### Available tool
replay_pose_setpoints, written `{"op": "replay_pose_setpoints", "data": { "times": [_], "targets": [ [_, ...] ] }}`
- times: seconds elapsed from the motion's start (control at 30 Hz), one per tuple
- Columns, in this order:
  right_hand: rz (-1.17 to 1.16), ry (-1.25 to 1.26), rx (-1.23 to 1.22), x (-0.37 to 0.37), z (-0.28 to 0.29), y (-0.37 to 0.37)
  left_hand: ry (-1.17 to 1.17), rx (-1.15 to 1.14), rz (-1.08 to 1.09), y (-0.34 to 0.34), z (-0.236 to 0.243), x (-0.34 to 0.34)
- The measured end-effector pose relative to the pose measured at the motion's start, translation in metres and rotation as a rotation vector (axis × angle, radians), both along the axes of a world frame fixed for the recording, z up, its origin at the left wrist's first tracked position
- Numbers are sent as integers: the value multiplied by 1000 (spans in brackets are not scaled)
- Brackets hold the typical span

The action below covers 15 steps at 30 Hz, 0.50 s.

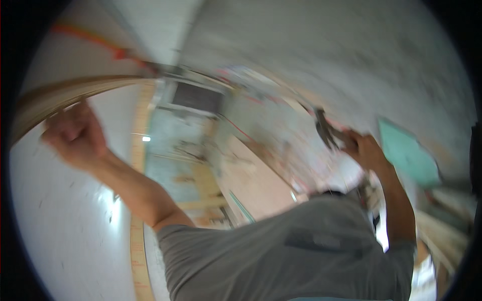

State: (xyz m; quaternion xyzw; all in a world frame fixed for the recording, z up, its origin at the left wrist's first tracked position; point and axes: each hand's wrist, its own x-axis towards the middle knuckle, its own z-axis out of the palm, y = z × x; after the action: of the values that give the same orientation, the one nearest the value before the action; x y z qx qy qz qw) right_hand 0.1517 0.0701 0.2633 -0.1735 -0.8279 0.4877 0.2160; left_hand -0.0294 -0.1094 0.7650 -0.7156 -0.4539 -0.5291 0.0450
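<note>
My right hand [369, 151] is closed around the handle of a hammer [325, 129], whose dark claw-shaped head points up and to the left. At the far left my left hand [78, 134] is raised, its fingers curled together against the lower edge of a long, curved-looking wooden strip [95, 84]. Whatever that hand pinches, if anything, is hidden and blurred. Below the strip stretches a smooth white panel [65, 200], beside my left forearm.
A yellowish strip [138, 220] with red marks borders the panel. Farther off lie a pinkish board [253, 175] and wood scraps [203, 183], while a dark rectangle [198, 98] sits at upper centre. A rough grey wall [351, 55] with a green patch [407, 153] rises on the right.
</note>
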Motion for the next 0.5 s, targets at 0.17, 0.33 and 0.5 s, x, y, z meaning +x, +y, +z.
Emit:
{"op": "replay_pose_setpoints", "data": {
  "times": [0.17,0.33,0.5],
  "targets": [
    [-91,-129,-574,26,-61,-25,-257,-611,-323,91,-104,-37],
    [54,-265,-830,17,-36,-38,-50,-880,-334,144,-257,-23],
    [19,-346,-772,18,-45,-69,-230,-1184,-606,144,-340,0]
  ]
}}
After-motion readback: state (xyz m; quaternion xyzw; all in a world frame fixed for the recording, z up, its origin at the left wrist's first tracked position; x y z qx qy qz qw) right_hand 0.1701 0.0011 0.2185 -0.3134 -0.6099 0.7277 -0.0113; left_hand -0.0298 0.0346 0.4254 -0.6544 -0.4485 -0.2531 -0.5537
